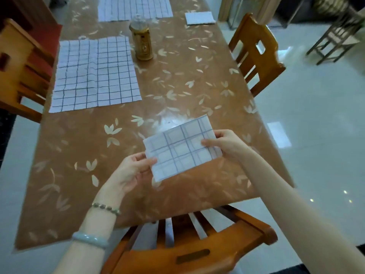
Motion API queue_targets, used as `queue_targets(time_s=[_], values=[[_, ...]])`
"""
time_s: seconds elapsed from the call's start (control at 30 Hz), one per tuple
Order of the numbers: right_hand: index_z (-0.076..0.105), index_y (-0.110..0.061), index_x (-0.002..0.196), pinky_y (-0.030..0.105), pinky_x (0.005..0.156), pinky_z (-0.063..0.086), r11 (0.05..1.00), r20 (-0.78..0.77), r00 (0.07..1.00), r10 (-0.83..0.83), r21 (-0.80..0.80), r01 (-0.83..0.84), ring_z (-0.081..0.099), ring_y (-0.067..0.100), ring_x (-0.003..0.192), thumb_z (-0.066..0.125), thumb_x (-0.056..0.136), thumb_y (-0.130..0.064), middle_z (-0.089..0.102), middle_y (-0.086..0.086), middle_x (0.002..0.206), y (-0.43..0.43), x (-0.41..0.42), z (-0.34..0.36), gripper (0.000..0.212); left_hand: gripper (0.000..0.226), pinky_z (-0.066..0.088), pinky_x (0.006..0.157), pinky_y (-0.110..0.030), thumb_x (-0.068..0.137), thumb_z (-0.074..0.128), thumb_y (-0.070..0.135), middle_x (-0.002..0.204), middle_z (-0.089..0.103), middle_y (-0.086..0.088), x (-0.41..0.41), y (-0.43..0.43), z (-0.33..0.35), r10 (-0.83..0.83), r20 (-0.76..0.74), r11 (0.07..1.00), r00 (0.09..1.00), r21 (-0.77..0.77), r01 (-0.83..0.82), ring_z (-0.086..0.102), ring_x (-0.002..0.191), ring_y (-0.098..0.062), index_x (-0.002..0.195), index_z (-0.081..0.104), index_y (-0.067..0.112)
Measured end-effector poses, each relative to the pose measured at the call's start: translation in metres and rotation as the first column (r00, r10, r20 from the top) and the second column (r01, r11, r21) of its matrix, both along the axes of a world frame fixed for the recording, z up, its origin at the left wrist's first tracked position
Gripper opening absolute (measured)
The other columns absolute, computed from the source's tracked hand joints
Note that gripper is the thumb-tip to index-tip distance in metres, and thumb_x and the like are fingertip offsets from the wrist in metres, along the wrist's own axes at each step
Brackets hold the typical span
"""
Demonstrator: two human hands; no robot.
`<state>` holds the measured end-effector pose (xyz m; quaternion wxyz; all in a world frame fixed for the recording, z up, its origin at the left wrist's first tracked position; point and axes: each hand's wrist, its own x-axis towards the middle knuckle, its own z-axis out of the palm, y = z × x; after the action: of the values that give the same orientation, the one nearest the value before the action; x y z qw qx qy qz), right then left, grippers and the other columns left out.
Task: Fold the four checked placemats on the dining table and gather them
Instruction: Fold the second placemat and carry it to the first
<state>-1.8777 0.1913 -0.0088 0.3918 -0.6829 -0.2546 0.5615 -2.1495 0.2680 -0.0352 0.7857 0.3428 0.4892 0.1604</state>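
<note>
The folded mat (181, 149) I hold is blurred, its checks doubled, and it hides the fingers of my left hand (131, 171) and right hand (225, 143) beneath it. The far mat (135, 8) runs off the top edge. On the jar (141, 43), the label is too blurred to read.

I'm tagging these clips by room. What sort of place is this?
Most likely a home dining room: a long dining table with a leaf-patterned cover, wooden chairs around it, and checked placemats laid at the seats.
</note>
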Motion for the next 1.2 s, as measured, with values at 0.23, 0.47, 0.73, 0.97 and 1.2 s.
queue_targets(time_s=[0.23, 0.47, 0.73, 0.97, 1.2], values=[[0.068, 0.005, 0.099, 0.032, 0.056, 0.056, 0.932, -0.14, 0.921, -0.363, -0.04, 0.361, 0.07, 0.027, 0.068, 0.065, 0.077, 0.004, 0.071, 0.019, 0.087, -0.113, 0.086, 0.012, 0.023, 0.018, 0.056, 0.052, -0.025, 0.079, 0.068, -0.004, 0.089, 0.07, -0.01, 0.128, -0.064, 0.033, 0.112, -0.056, 0.984, 0.992, 0.144, -0.103, 0.071, 0.065, -0.016, 0.092, 0.062, 0.006], [0.063, 0.001, 0.087, 0.024, 0.048, 0.053, 0.808, -0.324, 0.768, -0.552, 0.018, 0.589, 0.066, 0.02, 0.061, 0.047, 0.087, 0.004, 0.065, 0.016, 0.081, -0.254, 0.195, 0.017, 0.016, 0.018, 0.057, 0.06, -0.023, 0.082, 0.066, -0.004, 0.096, 0.07, -0.012, 0.267, -0.181, 0.056, -0.005, -0.034, 0.969, 0.999, 0.246, 0.013, 0.07, 0.084, -0.023, 0.096, 0.062, 0.006], [0.064, -0.004, 0.088, 0.024, 0.051, 0.053, 0.741, -0.177, 0.744, -0.644, 0.096, 0.665, 0.064, 0.019, 0.063, 0.058, 0.085, 0.002, 0.065, 0.011, 0.08, -0.348, 0.295, 0.026, 0.009, 0.025, 0.054, 0.046, -0.023, 0.087, 0.058, -0.009, 0.103, 0.065, -0.021, 0.38, -0.268, 0.072, -0.063, 0.001, 0.985, 0.998, 0.162, 0.062, 0.072, 0.06, -0.014, 0.112, 0.058, -0.002], [0.067, -0.013, 0.081, 0.039, 0.071, 0.049, 0.758, 0.042, 0.763, -0.646, 0.151, 0.634, 0.061, 0.022, 0.074, 0.068, 0.083, -0.011, 0.066, 0.007, 0.081, -0.347, 0.359, 0.004, 0.002, 0.028, 0.054, 0.053, -0.019, 0.085, 0.06, -0.008, 0.093, 0.07, -0.012, 0.455, -0.254, 0.05, -0.052, -0.044, 0.971, 0.998, 0.233, 0.061, 0.072, 0.065, -0.012, 0.113, 0.063, -0.002], [0.07, -0.012, 0.091, 0.051, 0.083, 0.052, 0.763, 0.08, 0.761, -0.643, 0.143, 0.63, 0.064, 0.025, 0.085, 0.071, 0.082, -0.018, 0.07, 0.007, 0.086, -0.293, 0.465, -0.013, 0.011, 0.031, 0.058, 0.07, -0.03, 0.086, 0.064, 0.001, 0.104, 0.072, -0.011, 0.557, -0.195, 0.022, -0.059, -0.063, 0.945, 0.996, 0.317, 0.076, 0.071, 0.089, -0.023, 0.117, 0.065, 0.007]])
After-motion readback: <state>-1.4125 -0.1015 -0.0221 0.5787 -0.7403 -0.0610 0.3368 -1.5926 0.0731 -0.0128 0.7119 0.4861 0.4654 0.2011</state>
